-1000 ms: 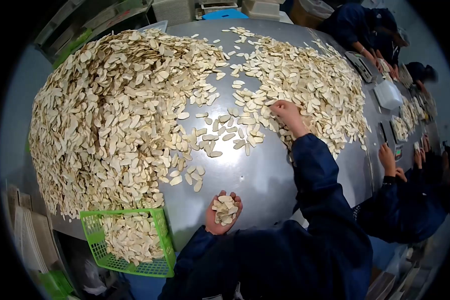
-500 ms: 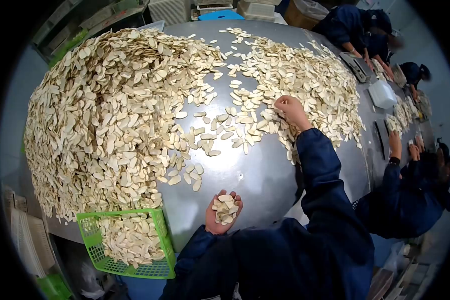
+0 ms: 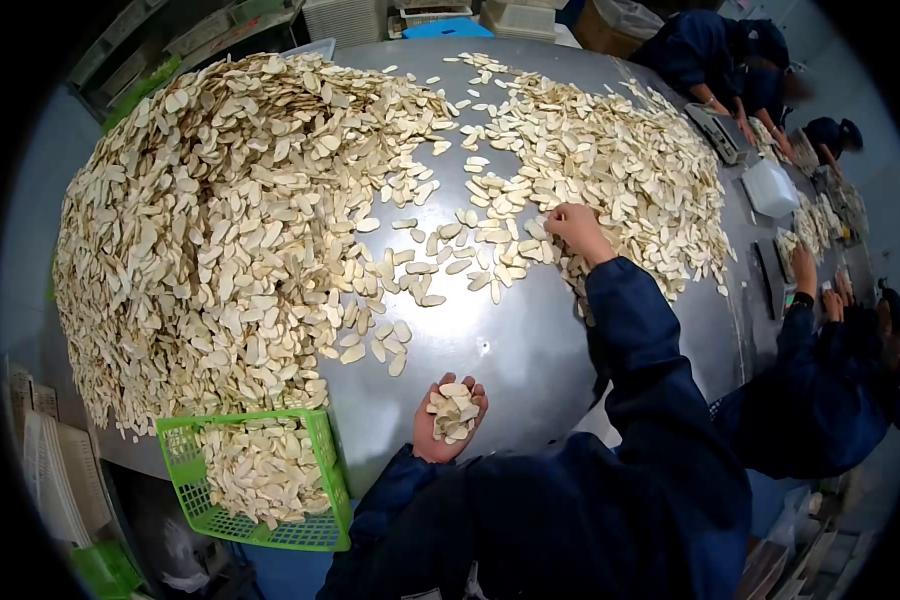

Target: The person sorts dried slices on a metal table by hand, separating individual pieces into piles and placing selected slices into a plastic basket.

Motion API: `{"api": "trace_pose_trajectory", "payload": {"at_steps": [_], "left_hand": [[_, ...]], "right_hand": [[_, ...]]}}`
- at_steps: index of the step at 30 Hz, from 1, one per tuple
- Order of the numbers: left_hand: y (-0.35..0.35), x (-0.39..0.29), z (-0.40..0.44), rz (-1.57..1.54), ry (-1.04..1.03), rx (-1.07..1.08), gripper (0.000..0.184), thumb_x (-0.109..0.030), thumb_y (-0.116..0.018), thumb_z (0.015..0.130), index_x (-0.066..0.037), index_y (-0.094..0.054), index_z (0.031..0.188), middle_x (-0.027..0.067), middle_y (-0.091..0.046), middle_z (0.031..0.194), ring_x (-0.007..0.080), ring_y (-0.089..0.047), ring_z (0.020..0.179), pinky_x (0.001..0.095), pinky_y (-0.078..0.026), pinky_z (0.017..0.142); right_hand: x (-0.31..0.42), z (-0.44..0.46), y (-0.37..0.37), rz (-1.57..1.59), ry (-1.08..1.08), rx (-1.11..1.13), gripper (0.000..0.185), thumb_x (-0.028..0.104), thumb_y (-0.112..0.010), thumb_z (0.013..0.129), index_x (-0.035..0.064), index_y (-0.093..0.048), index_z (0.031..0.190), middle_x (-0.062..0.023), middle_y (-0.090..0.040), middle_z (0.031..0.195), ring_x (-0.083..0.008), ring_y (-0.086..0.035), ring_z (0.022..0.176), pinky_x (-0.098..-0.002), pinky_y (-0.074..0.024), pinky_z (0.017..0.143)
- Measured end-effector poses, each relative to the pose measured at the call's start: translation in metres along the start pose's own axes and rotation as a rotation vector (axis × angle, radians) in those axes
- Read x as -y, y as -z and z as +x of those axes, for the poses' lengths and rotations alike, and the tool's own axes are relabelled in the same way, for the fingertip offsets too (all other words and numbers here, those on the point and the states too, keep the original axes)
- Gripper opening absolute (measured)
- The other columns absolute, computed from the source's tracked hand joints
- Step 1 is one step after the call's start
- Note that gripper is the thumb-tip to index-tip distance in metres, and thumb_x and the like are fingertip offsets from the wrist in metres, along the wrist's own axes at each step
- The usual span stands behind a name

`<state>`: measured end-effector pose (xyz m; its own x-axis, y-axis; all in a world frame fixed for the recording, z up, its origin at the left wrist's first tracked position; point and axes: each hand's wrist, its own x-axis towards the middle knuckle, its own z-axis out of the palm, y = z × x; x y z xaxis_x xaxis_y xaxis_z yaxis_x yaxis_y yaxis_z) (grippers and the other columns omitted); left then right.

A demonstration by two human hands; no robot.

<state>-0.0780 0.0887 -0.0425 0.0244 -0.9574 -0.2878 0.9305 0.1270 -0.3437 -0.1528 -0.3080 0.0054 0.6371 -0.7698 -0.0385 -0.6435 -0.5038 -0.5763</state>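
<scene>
Head view: L hand just R of green basket, palm up, fingers together + curled, prob so slices don't spill. R hand far side, further R of basket, fingertips bunched at pile; can't tell if pinching.

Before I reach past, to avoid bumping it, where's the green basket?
The green basket is lower left in the head view, just below the larger slice pile.

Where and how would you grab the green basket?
Likely by the rims of its left and right walls, from above on the person's side: the green basket is open-topped, both rims look uncovered, and the large pile crowds its far wall.
</scene>
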Motion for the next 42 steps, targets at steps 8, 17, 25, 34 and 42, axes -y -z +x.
{"api": "trace_pose_trajectory", "payload": {"at_steps": [8,17,25,34,42], "left_hand": [[0.003,0.000,-0.001,-0.070,0.033,0.043,0.037,-0.033,-0.036,0.100,-0.009,-0.062,0.111,0.0166,-0.059,0.119,0.0356,-0.050,0.117,0.0477,-0.039,0.103],[0.003,-0.001,-0.001,-0.032,0.008,-0.039,0.039,-0.037,-0.035,0.099,-0.014,-0.065,0.109,0.0130,-0.060,0.116,0.0317,-0.052,0.114,0.0467,-0.040,0.101],[0.005,-0.002,0.000,-0.027,0.020,0.009,0.038,-0.036,-0.037,0.099,-0.013,-0.065,0.110,0.0129,-0.060,0.117,0.0314,-0.051,0.115,0.0452,-0.039,0.102],[0.004,-0.001,-0.002,-0.047,0.025,0.083,0.036,-0.032,-0.039,0.099,-0.009,-0.063,0.113,0.0158,-0.059,0.120,0.0335,-0.050,0.117,0.0443,-0.037,0.105],[0.002,0.000,0.000,-0.036,0.020,-0.065,0.037,-0.036,-0.037,0.099,-0.014,-0.064,0.111,0.0125,-0.060,0.115,0.0313,-0.052,0.113,0.0476,-0.041,0.100]], "right_hand": [[0.043,-0.064,0.023,1.088,-0.264,0.228,0.014,0.008,-0.058,0.088,0.0016,-0.056,0.076,-0.0068,-0.061,0.066,-0.0069,-0.045,0.045,-0.0217,-0.0334,0.039],[0.055,-0.096,0.021,1.026,-0.270,0.164,0.005,0.003,-0.056,0.086,0.0035,-0.051,0.087,-0.0133,-0.066,0.078,-0.0102,-0.056,0.047,-0.0206,-0.0405,0.040],[0.052,-0.112,0.004,1.538,-0.238,0.176,0.024,0.001,-0.054,0.090,-0.0026,-0.052,0.113,-0.0191,-0.063,0.107,-0.0206,-0.066,0.087,-0.0239,-0.0548,0.062],[0.033,-0.104,0.005,1.449,-0.201,0.203,0.038,-0.007,-0.046,0.083,-0.0073,-0.053,0.121,-0.0173,-0.060,0.116,-0.0217,-0.060,0.108,-0.0265,-0.0487,0.093],[0.060,-0.111,0.029,0.576,0.118,-0.250,0.025,0.004,-0.050,0.090,-0.0034,-0.059,0.113,-0.0098,-0.065,0.101,-0.0168,-0.061,0.091,-0.0274,-0.0470,0.085]]}}
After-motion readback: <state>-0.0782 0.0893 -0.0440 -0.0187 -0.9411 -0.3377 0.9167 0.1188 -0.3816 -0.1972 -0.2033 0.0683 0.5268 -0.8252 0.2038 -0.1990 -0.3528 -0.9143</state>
